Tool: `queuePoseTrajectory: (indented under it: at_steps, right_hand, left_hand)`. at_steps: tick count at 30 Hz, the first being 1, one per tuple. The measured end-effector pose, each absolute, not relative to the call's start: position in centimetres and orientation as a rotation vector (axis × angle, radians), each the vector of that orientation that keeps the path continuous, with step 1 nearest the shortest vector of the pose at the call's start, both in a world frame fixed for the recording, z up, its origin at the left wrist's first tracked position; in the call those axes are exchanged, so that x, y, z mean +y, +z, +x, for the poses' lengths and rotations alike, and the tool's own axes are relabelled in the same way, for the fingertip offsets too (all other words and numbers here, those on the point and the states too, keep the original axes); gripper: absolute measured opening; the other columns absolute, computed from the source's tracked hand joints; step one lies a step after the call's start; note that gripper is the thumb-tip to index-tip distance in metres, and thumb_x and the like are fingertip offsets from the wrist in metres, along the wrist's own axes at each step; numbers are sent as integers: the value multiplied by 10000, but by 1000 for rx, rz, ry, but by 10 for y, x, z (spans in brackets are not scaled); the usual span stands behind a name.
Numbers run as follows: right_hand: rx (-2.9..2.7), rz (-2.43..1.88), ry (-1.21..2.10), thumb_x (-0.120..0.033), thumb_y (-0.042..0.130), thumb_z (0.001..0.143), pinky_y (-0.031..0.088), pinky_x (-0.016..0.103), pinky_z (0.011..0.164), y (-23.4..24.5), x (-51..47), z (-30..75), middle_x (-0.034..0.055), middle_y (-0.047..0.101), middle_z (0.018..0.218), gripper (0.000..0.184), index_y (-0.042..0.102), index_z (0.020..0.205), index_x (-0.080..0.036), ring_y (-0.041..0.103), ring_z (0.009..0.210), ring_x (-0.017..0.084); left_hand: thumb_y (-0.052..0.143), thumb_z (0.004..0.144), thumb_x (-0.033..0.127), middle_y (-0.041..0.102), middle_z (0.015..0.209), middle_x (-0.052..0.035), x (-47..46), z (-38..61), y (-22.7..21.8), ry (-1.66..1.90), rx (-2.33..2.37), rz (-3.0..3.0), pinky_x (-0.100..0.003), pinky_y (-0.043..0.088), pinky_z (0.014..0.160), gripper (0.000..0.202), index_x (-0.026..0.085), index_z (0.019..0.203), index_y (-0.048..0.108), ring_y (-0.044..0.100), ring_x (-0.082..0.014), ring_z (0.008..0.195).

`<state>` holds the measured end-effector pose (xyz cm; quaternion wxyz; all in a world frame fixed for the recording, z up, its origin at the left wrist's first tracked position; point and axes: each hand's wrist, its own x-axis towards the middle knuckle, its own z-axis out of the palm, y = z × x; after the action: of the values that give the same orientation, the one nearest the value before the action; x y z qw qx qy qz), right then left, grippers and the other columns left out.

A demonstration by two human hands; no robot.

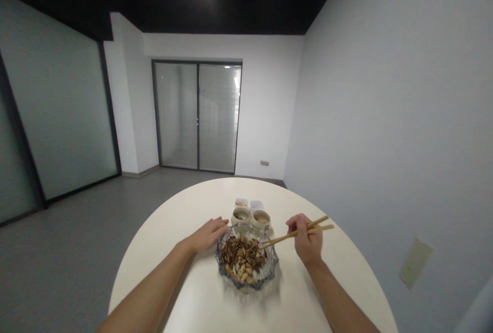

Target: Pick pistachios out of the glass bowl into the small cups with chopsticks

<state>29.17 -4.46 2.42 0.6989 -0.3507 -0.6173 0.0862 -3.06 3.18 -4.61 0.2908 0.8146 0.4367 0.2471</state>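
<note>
My right hand [306,238] is closed around a pair of wooden chopsticks [283,239]. Their tips reach into a scalloped clear glass bowl [271,271] from its right side. Inside lie dark, striped seeds [242,251] that look like sunflower seeds, and paler nuts [243,273] gather toward the near side. Whether the tips pinch anything is too small to tell. My left hand [210,234] rests at the bowl's upper left rim, fingers stretched out and holding nothing.
Just beyond the bowl stand two small beige cups [241,215], [261,218] side by side. Behind them are two white square dishes, the left dish [241,203] with light bits in it and the right dish [257,205]. All stand on a round cream table [154,251], near a wall [365,117] at right.
</note>
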Motion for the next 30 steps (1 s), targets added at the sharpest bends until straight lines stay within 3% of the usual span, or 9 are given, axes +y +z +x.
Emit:
queuePoseTrajectory:
  at_steps: [17,30]
  right_hand:
    - [-1487,-802,234,-654,483,1030,396,223,380,18,-42,289,4,553,468,645,674,616,-198,504,406,132]
    - [-1330,-804,275,-720,548,981,380,225,375,25,-42,289,-5,526,462,650,706,650,-184,483,401,125]
  left_hand:
    - [366,991,798,525,1628,-92,32,-31,-47,662,1174,2172,-594,121,1330,737,273,1355,732,338,-374,1587]
    - [369,978,813,540,1620,-72,33,-32,-49,684,1169,2160,-586,120,1332,741,279,1321,752,343,-397,1580]
